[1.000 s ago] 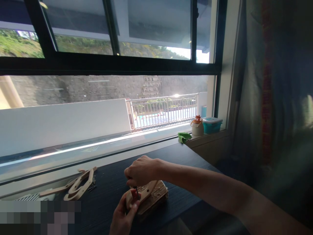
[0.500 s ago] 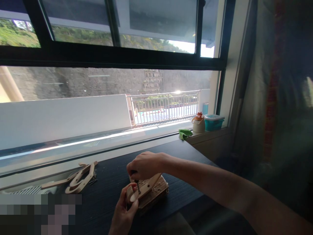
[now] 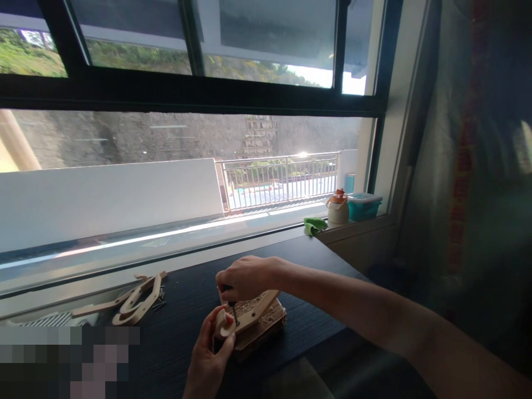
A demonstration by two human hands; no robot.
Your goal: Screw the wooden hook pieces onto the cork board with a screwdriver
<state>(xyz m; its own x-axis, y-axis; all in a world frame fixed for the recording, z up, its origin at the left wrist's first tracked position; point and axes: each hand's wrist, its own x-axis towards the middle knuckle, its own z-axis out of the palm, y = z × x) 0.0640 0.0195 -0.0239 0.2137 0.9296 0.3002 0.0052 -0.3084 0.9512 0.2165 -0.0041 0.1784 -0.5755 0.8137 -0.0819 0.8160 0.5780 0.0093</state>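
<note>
My right hand (image 3: 239,279) is closed round the dark handle of what looks like a screwdriver (image 3: 235,313), its thin metal shaft standing nearly upright. The tip meets a pale wooden piece (image 3: 260,308) that lies slantwise over a wooden block (image 3: 260,338) and has a dark round hole along it. From the left, my left hand (image 3: 213,341) grips the rounded near end of the pale piece between thumb and fingers. Wood shavings or crumbs (image 3: 249,306) are strewn on the block. The handle is mostly hidden in my fist.
On the dark table (image 3: 183,310), curved wooden parts (image 3: 143,299) lie to the left beside several thin dark metal pieces (image 3: 159,300). A green cloth (image 3: 315,225), a bottle with an orange lid (image 3: 338,208) and a teal box (image 3: 364,208) sit along the windowsill.
The far end of the pale wooden piece has swung slightly to the right, and the left fingers have shifted round its near end. My right hand stays on the tool in almost the same place.
</note>
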